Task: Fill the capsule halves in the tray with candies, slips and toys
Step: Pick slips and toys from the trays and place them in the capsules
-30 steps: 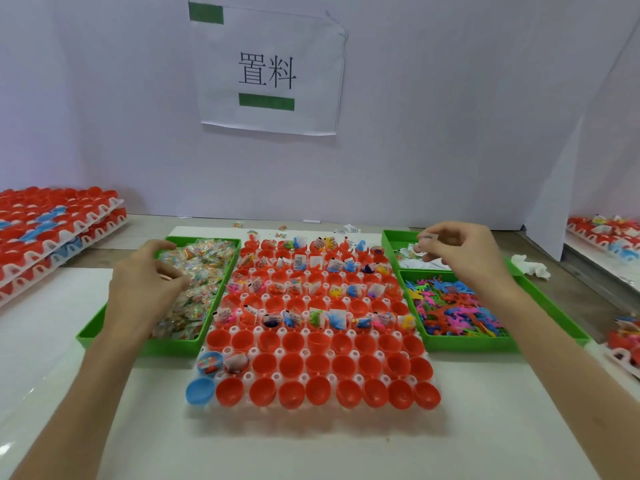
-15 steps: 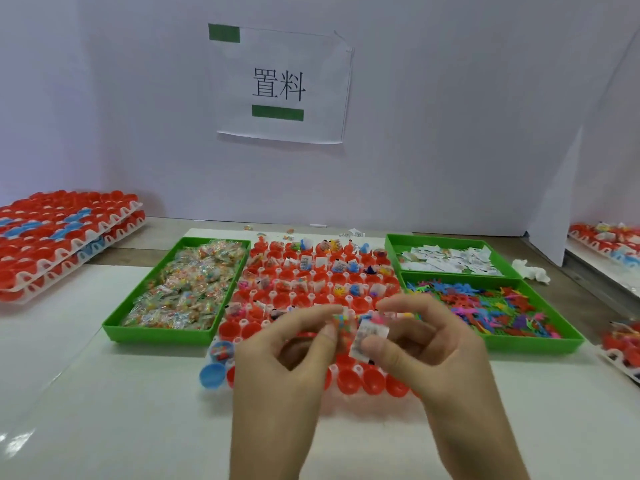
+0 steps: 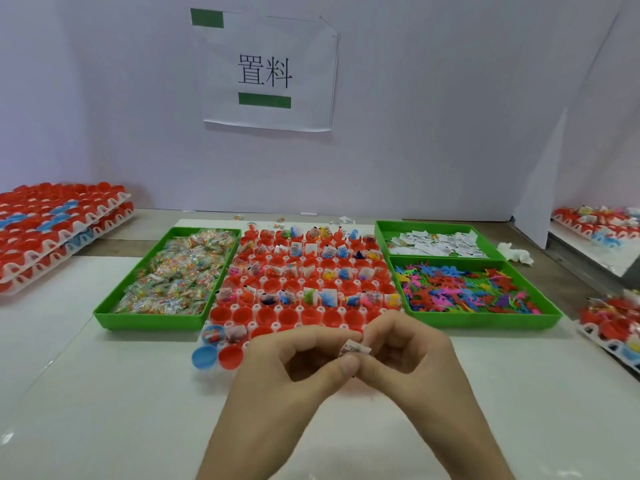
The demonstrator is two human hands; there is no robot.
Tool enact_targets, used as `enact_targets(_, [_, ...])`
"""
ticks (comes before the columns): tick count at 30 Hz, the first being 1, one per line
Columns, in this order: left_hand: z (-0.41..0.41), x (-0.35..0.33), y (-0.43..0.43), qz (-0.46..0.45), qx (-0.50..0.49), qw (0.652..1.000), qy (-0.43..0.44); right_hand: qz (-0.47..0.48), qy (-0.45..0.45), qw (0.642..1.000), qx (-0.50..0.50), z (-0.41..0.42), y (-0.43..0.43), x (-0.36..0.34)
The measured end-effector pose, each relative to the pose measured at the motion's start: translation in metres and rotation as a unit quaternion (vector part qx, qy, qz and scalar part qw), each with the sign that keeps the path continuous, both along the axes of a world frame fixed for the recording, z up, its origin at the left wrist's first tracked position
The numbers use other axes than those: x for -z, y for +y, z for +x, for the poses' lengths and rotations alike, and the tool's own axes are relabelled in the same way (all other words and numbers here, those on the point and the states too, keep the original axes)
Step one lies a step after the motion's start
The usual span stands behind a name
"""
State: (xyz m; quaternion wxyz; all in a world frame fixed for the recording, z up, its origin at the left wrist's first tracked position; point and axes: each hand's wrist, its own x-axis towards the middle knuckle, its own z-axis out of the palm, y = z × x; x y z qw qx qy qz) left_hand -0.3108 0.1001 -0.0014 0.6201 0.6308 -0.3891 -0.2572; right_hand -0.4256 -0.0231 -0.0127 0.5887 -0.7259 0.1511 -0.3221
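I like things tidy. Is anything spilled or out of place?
Yes. A few loose candies and slips lie on the table behind the capsule tray, outside their green bins. A crumpled white tissue sits beside the slip bin.

Bright even light, soft wide-angle edges.

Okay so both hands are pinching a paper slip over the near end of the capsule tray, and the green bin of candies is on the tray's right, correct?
No. The head view shows the green bin of candies left of the capsule tray, not right. The left hand and right hand do pinch the paper slip over its near end.
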Motion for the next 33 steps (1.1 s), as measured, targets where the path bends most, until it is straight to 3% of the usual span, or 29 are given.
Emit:
enact_targets(5, [0.006,0.004,0.005,0.047,0.052,0.997,0.02,-0.008,0.051,0.995,-0.081,-0.012,-0.01,0.0])
enact_targets(8, [0.005,0.009,0.001,0.051,0.014,0.999,0.006,-0.009,0.047,0.995,-0.084,-0.015,-0.013,-0.002])
enact_targets(10, [0.004,0.012,-0.002,0.059,-0.02,0.998,-0.005,-0.031,0.025,0.999,-0.014,-0.015,-0.027,0.001])
enact_targets(12, [0.004,0.014,-0.004,0.063,-0.031,0.997,-0.01,-0.081,0.025,0.99,0.117,-0.014,-0.055,0.004])
enact_targets(16, [0.005,0.018,-0.009,0.067,-0.029,0.997,0.004,-0.2,0.169,0.92,0.292,-0.012,-0.134,0.012])
enact_targets(21, [0.007,0.02,-0.012,0.056,-0.042,0.997,0.026,-0.177,0.376,0.88,0.231,-0.011,-0.193,0.022])
enact_targets(33, [0.008,0.021,-0.013,0.047,-0.049,0.997,0.024,-0.175,0.262,0.907,0.279,-0.006,-0.202,0.031])
